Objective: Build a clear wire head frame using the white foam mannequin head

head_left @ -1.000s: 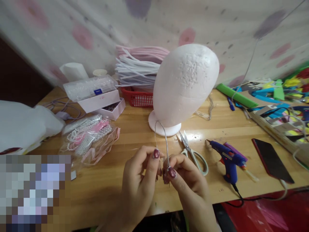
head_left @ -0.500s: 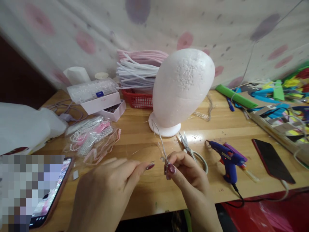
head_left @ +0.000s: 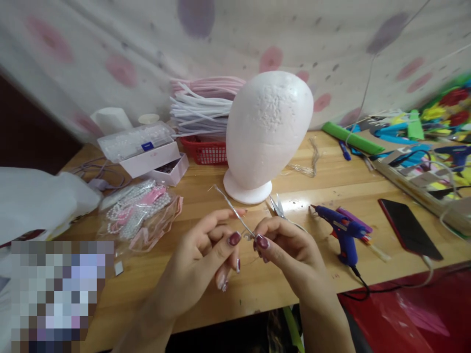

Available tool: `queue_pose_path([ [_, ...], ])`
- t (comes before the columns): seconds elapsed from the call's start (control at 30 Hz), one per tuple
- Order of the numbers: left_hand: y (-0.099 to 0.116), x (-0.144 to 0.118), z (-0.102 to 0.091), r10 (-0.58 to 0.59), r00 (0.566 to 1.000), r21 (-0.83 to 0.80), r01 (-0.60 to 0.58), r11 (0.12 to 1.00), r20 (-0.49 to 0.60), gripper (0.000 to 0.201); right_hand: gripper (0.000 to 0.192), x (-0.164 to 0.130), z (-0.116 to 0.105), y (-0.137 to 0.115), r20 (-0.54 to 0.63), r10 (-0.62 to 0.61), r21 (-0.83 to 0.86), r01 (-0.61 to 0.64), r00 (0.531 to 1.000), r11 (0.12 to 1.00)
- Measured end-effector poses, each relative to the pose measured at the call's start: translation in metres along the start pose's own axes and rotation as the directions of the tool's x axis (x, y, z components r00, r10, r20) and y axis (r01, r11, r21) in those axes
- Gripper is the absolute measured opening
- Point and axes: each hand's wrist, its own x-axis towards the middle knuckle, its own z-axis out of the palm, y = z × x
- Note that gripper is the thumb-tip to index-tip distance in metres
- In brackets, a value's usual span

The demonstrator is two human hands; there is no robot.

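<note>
My right hand (head_left: 290,255) is closed, with thumb and forefinger pinching the lower end of a silvery twisted wire (head_left: 228,202). The wire slants up and left over the table, its tip splitting into fine strands. At the pinch sits a small clear piece, perhaps beads (head_left: 247,236), partly hidden by fingers. My left hand (head_left: 206,255) is beside it, fingers curved and apart. Its forefinger reaches behind the wire, while the thumb tip is close to the small clear piece. Just beyond the hands stands a white foam head form (head_left: 265,132) on a round base.
Scissors (head_left: 278,208) lie behind my right hand. Farther right are a blue glue gun (head_left: 342,230) and a dark phone (head_left: 410,228). To the left lie bagged pearl strings (head_left: 138,211) and pale pink boxes (head_left: 154,162). A red basket (head_left: 208,151) holds fuzzy stems. Loose wires (head_left: 312,159) lie beyond the head form.
My left hand has moved right and turned, its fingers now beside the wire. The wire leans farther left. The view has shifted slightly, and the scissors are more covered by my right hand.
</note>
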Motion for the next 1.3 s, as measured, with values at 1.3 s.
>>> queue_pose_path([
  [1.3, 0.031, -0.002, -0.002, 0.181, 0.975, 0.089, -0.170, 0.981, -0.132, 0.021, 0.018, 0.007, -0.003, 0.000, -0.019, -0.405, -0.449, 0.354, 0.914, 0.820],
])
